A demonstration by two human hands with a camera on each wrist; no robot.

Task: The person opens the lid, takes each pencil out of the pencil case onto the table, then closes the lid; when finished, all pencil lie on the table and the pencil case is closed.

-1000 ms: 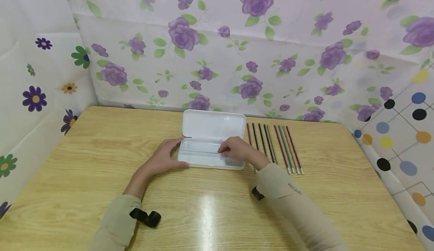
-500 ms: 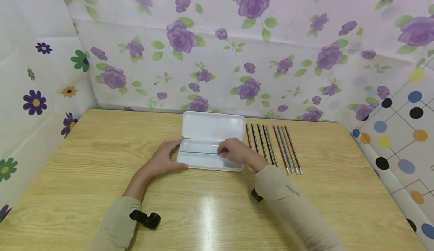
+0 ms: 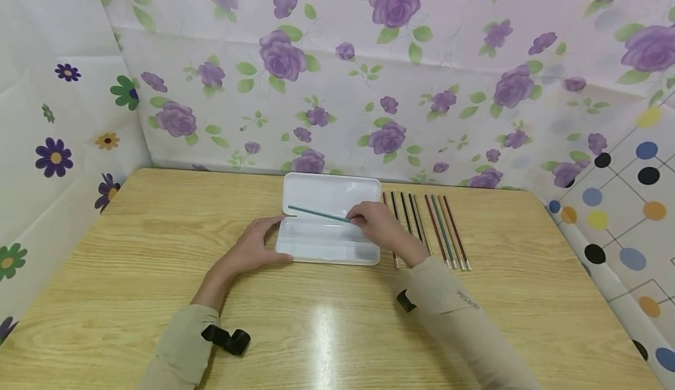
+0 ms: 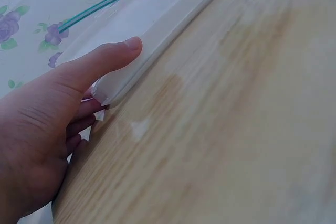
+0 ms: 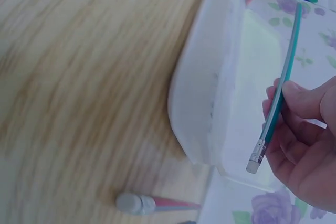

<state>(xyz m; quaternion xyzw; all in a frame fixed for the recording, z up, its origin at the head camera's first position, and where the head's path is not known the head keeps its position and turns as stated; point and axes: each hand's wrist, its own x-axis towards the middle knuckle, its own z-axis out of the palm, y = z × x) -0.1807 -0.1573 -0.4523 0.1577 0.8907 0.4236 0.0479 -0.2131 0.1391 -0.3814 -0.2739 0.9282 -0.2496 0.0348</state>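
Observation:
A white pencil case lies with its lid raised at the back of the table, its tray toward me. My left hand holds the tray's left end; the thumb lies over the front rim and the fingers reach round the other side. Above the tray, my right hand pinches a green pencil near its eraser end. The pencil points left, clear of the tray floor, with its metal band and pale eraser below the fingers in the right wrist view. No other pencil shows in the tray.
To the right of the case lie several pencils in two groups, a right group and a left group partly hidden by the right forearm. A flowered cloth hangs along the table's back edge.
The right hand has lifted the green pencil from the tray, up and back toward the lid, and it now slants. The left hand stays at the case's left end.

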